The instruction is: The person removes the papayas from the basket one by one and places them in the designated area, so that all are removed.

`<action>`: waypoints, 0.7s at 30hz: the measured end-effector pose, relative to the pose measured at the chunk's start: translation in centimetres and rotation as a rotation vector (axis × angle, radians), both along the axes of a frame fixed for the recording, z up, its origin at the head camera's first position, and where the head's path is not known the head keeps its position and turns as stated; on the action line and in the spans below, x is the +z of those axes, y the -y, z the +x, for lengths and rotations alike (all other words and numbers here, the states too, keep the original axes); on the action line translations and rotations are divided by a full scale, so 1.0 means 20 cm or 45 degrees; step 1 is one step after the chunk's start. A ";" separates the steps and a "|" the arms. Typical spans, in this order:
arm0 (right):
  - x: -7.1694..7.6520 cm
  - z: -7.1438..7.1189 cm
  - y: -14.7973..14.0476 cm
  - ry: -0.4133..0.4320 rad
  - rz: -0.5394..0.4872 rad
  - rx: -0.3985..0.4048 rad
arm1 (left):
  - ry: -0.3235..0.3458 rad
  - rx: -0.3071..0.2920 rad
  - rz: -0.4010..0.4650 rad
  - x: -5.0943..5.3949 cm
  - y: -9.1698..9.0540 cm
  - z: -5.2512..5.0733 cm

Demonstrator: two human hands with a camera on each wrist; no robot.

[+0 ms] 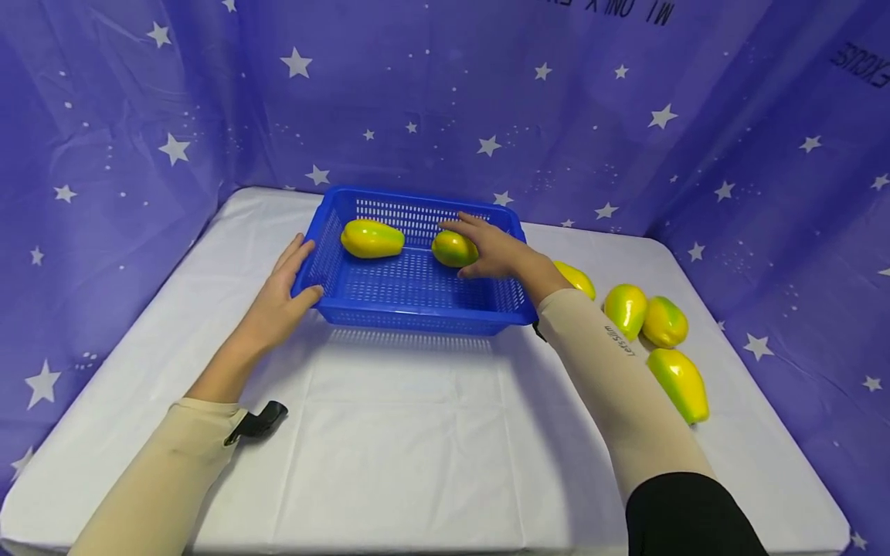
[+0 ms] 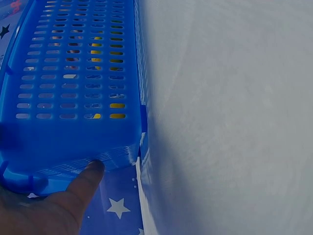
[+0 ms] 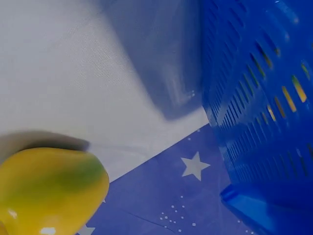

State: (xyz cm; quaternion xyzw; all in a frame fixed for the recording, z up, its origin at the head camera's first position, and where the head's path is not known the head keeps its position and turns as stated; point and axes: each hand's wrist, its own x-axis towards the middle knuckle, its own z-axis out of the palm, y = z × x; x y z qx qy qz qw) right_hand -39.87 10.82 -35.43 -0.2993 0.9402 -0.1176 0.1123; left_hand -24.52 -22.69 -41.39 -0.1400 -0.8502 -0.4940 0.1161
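Note:
A blue plastic basket (image 1: 410, 310) with slotted walls stands at the back of the table. My left hand (image 1: 278, 297) holds its left rim, the thumb over the edge; in the left wrist view a finger (image 2: 87, 183) lies along the outer wall. My right hand (image 1: 494, 249) reaches over the basket's right side and grips a yellow-green papaya (image 1: 450, 249) inside, thumb in front and fingers behind. Another papaya (image 1: 372, 239) lies in the basket's left half. The right wrist view shows the basket's outer wall (image 3: 264, 112), but not the right hand's fingers.
Several papayas lie right of the basket, among them one partly behind the forearm (image 1: 575, 279), an upright-looking one (image 1: 626, 310) and one nearest the front (image 1: 680, 384). A white cloth (image 1: 403, 448) covers the table. Purple star-patterned curtains (image 1: 417, 93) stand behind and at both sides.

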 end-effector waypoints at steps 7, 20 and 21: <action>-0.04 -0.02 0.00 0.048 0.045 -0.028 | 0.000 -0.016 0.004 0.01 -0.01 0.01; -0.05 -0.01 0.03 0.027 0.115 0.031 | 0.004 -0.003 0.010 0.00 0.00 0.00; -0.05 -0.01 0.03 0.022 0.111 0.036 | 0.005 -0.002 0.013 0.00 0.00 0.00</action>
